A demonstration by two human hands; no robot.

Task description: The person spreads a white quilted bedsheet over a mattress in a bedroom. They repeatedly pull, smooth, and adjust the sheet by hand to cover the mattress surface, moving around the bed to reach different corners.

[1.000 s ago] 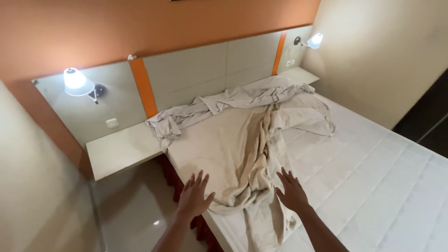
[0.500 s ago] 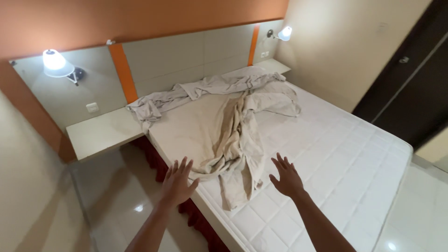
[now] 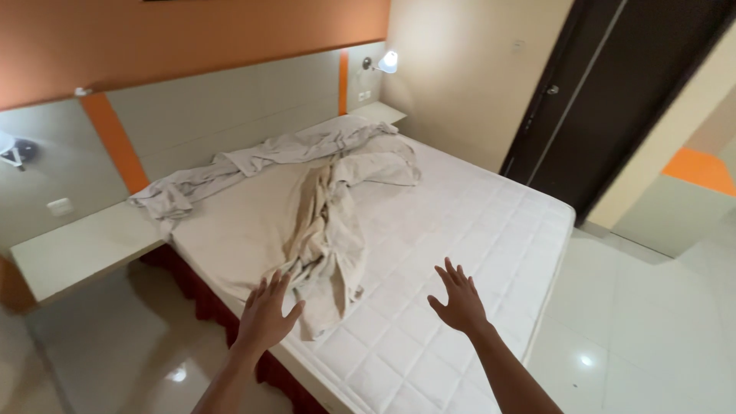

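- Left hand (image 3: 266,316) held out flat with fingers spread wide, gripping nothing, above the near left edge of the mattress (image 3: 452,230).
- Hovered just beside the lower end of the crumpled beige sheet (image 3: 322,238); contact with the cloth could not be told.
- Right hand (image 3: 458,300) likewise spread wide and empty, palm down, over bare quilted mattress toward the near edge, well apart from the sheet.
- Beige sheet bunched in a long ridge from the head of the bed down the middle to the near left edge, its tail trailing just over that edge.
- Flatter part of the same cloth spread across the left half of the mattress.
- Second, paler sheet (image 3: 253,165) twisted in a rope along the head edge of the bed, from the left corner to the right corner.
- Right half of the white mattress left uncovered, out to the far right corner.
- Pale bedside shelf (image 3: 80,249) fixed at the left of the bed, below a grey headboard panel (image 3: 222,111) with orange stripes.
- Lit wall lamp (image 3: 386,63) above the far right corner of the headboard.
- Dark door (image 3: 613,100) on the right wall; glossy tiled floor (image 3: 652,337) around the bed.
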